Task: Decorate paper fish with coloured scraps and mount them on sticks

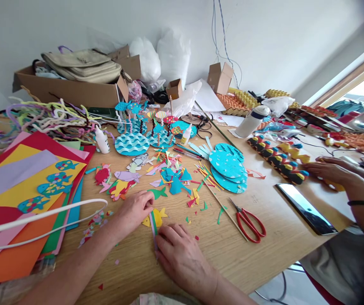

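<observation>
Thin purple and green paper strips (153, 226) lie lengthwise between my hands, crossing a yellow paper fish (160, 216). My left hand (134, 212) is closed, its fingertips pinched at the far end of the strips. Curled on the table, my right hand (183, 254) has its fingers at the near end of the strips; its fingertips are partly hidden. Just beyond my left hand lies a green paper fish (159, 193). Purple, red and yellow fish cutouts (123, 181) are piled farther off. Red-handled scissors (248, 222) rest to the right beside a thin wooden stick (224, 209).
Coloured paper sheets (54, 233) are stacked at left, crossed by a white cable (83, 203). Glue bottles (102, 140), blue wavy discs (131, 144) and textured blue ovals (229, 167) stand beyond the scraps. At right are a phone (305, 208) and another person's hands (331, 171).
</observation>
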